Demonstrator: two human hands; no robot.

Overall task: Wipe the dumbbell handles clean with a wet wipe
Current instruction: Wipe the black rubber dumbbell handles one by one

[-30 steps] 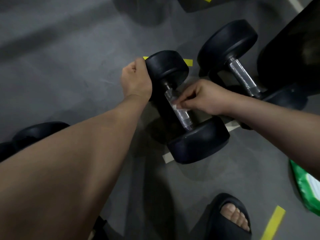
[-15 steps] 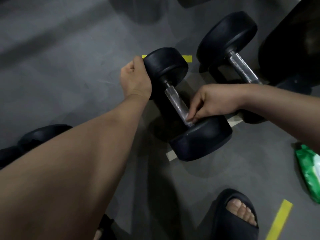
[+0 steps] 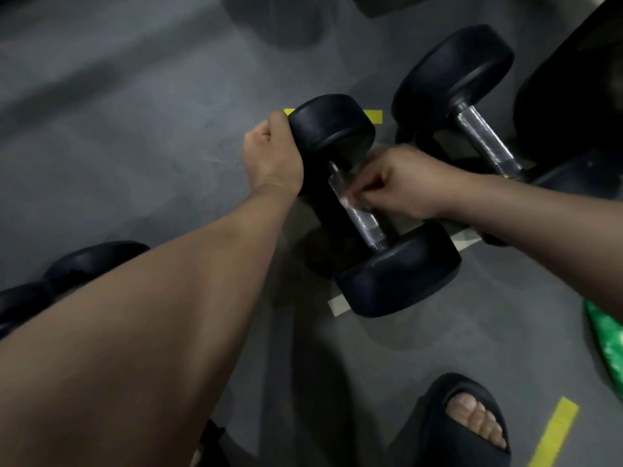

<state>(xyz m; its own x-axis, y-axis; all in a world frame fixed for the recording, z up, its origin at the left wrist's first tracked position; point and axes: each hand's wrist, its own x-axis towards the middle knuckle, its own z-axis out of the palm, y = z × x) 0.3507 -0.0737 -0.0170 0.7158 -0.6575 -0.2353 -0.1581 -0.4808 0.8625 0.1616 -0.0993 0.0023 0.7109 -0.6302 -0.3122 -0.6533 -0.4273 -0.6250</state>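
Note:
A black dumbbell (image 3: 397, 274) with a knurled metal handle (image 3: 365, 224) lies on the grey floor in the middle of the view. My left hand (image 3: 271, 160) grips its far black head (image 3: 332, 126) from the left. My right hand (image 3: 401, 183) is curled round the upper part of the handle and pinches a white wet wipe (image 3: 347, 201) against the metal; only a small corner of the wipe shows. A second black dumbbell (image 3: 451, 75) with a bare metal handle (image 3: 485, 143) lies just behind, to the right.
A green wet-wipe pack (image 3: 606, 345) lies at the right edge. My foot in a black slide sandal (image 3: 448, 429) stands at the bottom. More black dumbbell heads (image 3: 84, 264) sit at the left. Yellow tape strips (image 3: 553, 433) mark the floor, and dark equipment (image 3: 573, 79) stands at top right.
My right hand has slid with the wipe from the lower end of the handle, next to the near head, up toward the far head. My left hand keeps its grip.

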